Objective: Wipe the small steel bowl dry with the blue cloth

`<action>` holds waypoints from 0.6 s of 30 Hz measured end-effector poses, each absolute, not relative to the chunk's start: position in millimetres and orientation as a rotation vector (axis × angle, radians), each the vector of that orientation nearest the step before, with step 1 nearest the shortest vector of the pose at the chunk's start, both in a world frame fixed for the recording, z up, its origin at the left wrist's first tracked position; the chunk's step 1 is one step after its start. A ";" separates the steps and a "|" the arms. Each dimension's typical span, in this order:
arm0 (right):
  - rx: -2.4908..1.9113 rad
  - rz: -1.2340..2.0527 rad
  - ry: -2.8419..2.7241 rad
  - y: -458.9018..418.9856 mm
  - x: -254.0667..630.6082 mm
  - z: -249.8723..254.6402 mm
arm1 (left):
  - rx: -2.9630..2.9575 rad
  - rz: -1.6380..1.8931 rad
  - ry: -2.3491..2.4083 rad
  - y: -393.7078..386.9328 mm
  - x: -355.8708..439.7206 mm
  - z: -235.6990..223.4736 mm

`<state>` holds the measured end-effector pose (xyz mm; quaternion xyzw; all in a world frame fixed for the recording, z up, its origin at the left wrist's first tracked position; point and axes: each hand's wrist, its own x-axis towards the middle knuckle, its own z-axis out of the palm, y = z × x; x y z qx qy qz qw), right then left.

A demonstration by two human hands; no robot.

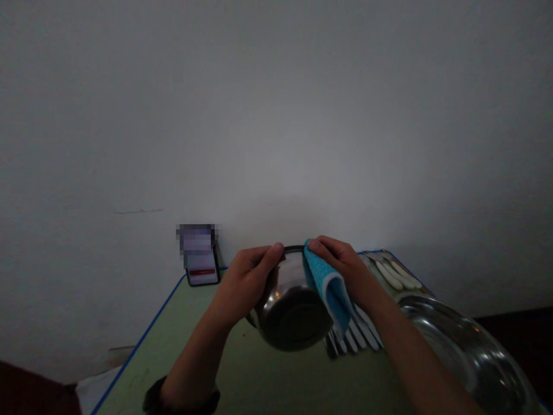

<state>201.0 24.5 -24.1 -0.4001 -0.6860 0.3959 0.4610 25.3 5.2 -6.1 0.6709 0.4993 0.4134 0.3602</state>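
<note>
A shiny steel pot (290,311) is held up over the table, tilted so that its round base faces me. Around its left side my left hand (254,276) is closed, with the thumb up at the dark rim. My right hand (339,259) grips a blue cloth (322,276) and presses it to the pot's right rim. The cloth's pale-edged lower end hangs down the outside of the pot. The inside of the pot and most of my fingertips are hidden.
Several pieces of cutlery (356,337) lie on the green table (276,383) behind the pot. More with cream handles (395,274) lie at the back right. A large steel basin (466,351) stands at the right. A phone (203,271) leans against the wall (276,127).
</note>
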 end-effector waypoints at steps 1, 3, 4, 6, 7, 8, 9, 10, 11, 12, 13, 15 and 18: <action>-0.989 0.968 -1.643 24.2 201.2 -23.9 | 1.709 1.102 1.298 4.7 25.7 -6.5; -1.009 0.966 -1.551 24.2 202.8 -23.2 | 1.658 1.182 1.326 3.6 27.3 -7.7; -1.021 0.972 -1.519 24.3 204.2 -22.7 | 1.632 1.217 1.341 3.2 28.5 -8.4; -1.038 0.988 -1.499 24.6 207.9 -21.2 | 1.584 1.272 1.366 2.5 31.4 -9.3; -1.041 0.998 -1.501 24.7 209.8 -20.5 | 1.558 1.296 1.377 2.1 33.0 -9.3; -1.042 1.016 -1.510 24.7 211.7 -19.7 | 1.532 1.311 1.385 1.7 34.4 -9.1; -1.036 1.041 -1.516 24.8 213.3 -19.1 | 1.509 1.316 1.388 1.3 35.6 -8.7; -1.025 1.072 -1.511 25.0 214.7 -18.8 | 1.490 1.315 1.389 0.8 36.5 -8.1; -1.011 1.109 -1.494 25.2 215.6 -18.9 | 1.476 1.308 1.388 0.4 36.9 -7.5; -0.995 1.146 -1.468 25.6 216.2 -19.3 | 1.463 1.293 1.378 0.0 36.8 -7.2; -0.978 1.184 -1.440 26.0 216.4 -20.1 | 1.447 1.269 1.360 -0.2 36.2 -7.2; -0.944 1.236 -1.386 27.2 215.5 -22.7 | 1.375 1.228 1.314 0.0 33.7 -8.4; -0.900 1.240 -1.311 28.5 211.9 -27.4 | 1.179 1.281 1.247 1.0 28.9 -11.8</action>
